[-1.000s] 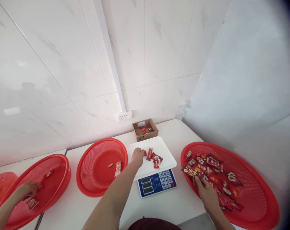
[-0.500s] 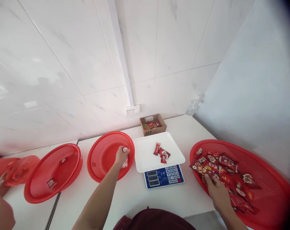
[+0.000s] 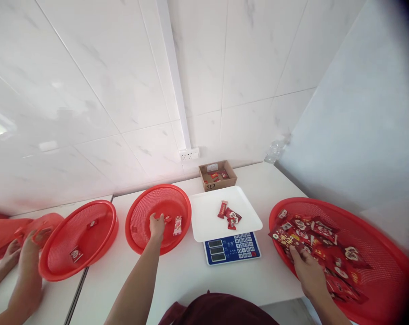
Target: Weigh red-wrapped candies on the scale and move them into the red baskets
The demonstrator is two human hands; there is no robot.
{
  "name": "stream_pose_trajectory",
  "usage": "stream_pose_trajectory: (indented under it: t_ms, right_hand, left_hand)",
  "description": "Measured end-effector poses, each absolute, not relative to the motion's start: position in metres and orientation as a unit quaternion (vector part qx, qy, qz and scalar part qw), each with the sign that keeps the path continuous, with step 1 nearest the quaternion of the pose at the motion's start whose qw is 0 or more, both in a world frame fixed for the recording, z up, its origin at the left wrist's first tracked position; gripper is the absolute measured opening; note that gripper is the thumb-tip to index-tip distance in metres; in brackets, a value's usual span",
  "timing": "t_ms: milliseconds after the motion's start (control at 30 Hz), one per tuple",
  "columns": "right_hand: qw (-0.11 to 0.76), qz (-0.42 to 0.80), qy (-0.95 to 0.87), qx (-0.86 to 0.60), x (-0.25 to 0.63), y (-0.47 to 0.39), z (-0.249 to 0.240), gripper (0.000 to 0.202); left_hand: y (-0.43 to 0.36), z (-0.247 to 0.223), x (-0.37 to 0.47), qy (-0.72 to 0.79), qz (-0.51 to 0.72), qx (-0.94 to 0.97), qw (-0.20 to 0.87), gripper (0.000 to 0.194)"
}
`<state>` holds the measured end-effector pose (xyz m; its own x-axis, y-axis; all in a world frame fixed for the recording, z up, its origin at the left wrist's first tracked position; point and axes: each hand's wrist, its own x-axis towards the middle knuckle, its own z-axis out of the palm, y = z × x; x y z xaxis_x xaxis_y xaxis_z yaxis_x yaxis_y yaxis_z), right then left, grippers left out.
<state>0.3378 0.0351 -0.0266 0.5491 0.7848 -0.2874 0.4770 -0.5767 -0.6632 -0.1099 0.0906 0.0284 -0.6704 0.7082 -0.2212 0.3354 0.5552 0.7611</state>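
Note:
My left hand [image 3: 156,226] is inside the middle red basket [image 3: 135,240], its thumb and fingers apart. Just beside its fingertips lies a small red-wrapped candy [image 3: 168,219]; a pink-and-white wrapped bar [image 3: 177,225] rests to the right of it. At the right, my right hand [image 3: 305,267] grips a dark red printed snack packet [image 3: 281,236] that juts over the near rim of the large red basket [image 3: 390,234]. Several red snack packets [image 3: 339,271] fill this basket. Three wrapped pieces [image 3: 232,215] sit on the white tray [image 3: 204,216] of a blue scale [image 3: 232,248].
A cardboard box [image 3: 218,183] with red packets stands behind the scale. Another red basket [image 3: 55,270] holds two small packets at left. Beyond it, another person's hands [image 3: 28,246] handle a red bag [image 3: 45,222]. Crumpled clear plastic [image 3: 274,151] lies in the back corner.
My left hand has moved left within the basket and let go of the small candy. My right hand keeps its place. The other person's hands have come further into view.

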Motion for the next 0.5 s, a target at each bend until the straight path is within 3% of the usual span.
stream_pose_trajectory:
  t_ms: [233, 500]
  right_hand:
    - [0.273, 0.269, -0.374, -0.844, 0.335, 0.037, -0.022, 0.037]
    - [0.285, 0.283, -0.380, -0.833, 0.335, 0.034, -0.024, 0.033]
  left_hand:
    - [0.109, 0.029, -0.030, 0.736, 0.273, 0.538, 0.306, 0.027]
    - [0.131, 0.016, 0.063, 0.602, 0.136, 0.716, 0.325, 0.042]
